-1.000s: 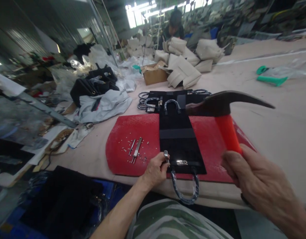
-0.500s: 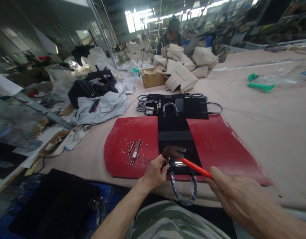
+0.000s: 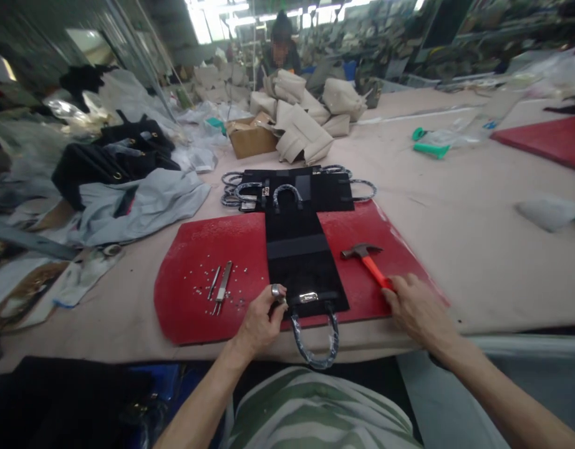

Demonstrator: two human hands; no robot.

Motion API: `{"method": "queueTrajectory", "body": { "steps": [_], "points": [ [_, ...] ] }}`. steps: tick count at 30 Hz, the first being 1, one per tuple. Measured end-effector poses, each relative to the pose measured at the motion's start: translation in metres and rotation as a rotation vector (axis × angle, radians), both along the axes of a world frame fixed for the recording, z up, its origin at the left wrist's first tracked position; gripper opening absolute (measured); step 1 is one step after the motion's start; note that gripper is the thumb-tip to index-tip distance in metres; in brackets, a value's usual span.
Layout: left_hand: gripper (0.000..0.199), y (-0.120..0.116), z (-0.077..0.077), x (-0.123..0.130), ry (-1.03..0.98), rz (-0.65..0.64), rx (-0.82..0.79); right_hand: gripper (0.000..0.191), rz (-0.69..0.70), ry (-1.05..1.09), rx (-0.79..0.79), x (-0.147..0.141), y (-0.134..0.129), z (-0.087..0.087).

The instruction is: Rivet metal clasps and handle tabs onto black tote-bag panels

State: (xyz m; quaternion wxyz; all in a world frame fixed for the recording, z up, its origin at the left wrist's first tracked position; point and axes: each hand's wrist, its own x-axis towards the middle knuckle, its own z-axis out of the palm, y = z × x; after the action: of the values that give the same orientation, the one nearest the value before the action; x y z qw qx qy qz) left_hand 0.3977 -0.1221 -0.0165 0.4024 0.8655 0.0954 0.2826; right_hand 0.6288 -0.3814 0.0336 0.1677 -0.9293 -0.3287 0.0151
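Observation:
My right hand [image 3: 416, 305] is wrapped round the red handle of a hammer [image 3: 374, 269], whose head rests on or just above the red board [image 3: 207, 240], right of the black panel [image 3: 299, 249]. At the panel's lower left corner, my left hand [image 3: 264, 318] pinches a small metal piece [image 3: 277, 291]. A shiny metal plate [image 3: 309, 297] lies near the panel's lower edge, and a plastic-wrapped handle [image 3: 315, 360] hangs below it. On the board's left part lie a thin rod [image 3: 214, 282], a pronged tool [image 3: 223, 284] and several tiny studs.
More black panels [image 3: 332, 192] with wrapped handles lie behind. Farther back are a cardboard box [image 3: 252, 140], beige bags [image 3: 304, 134] and a person [image 3: 281, 47]. Grey cloth [image 3: 142, 199] and black bags [image 3: 123, 153] are at left, a green item [image 3: 431, 149] at right.
The hammer has moved right, away from my left hand, and its head is down by the red board. The whole view has shifted to the right.

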Motion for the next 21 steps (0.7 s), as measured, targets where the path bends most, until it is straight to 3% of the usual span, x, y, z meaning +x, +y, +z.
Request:
{"method": "queueTrajectory", "body": {
  "steps": [3,6,11,13,17,21],
  "points": [
    [0.02,0.002,0.002,-0.001,-0.013,0.005,0.02,0.029,0.148,-0.116,0.185,-0.013,0.012,-0.006],
    [0.016,0.001,0.004,-0.003,-0.049,-0.009,0.082,0.027,0.292,-0.068,0.287,-0.034,0.028,-0.017],
    [0.018,-0.006,-0.001,-0.012,-0.093,-0.028,0.189,0.034,0.295,-0.052,0.31,-0.058,0.039,-0.041],
    [0.014,-0.008,-0.005,-0.016,-0.111,0.07,0.124,0.033,0.285,-0.055,0.332,-0.059,0.038,-0.046],
    [0.017,-0.008,-0.001,-0.016,-0.018,0.296,-0.2,0.032,0.274,-0.045,0.337,-0.056,0.036,-0.049],
    [0.021,-0.016,0.016,0.006,0.024,0.27,-0.386,0.033,0.267,-0.037,0.343,-0.056,0.036,-0.051]
  ]
}}
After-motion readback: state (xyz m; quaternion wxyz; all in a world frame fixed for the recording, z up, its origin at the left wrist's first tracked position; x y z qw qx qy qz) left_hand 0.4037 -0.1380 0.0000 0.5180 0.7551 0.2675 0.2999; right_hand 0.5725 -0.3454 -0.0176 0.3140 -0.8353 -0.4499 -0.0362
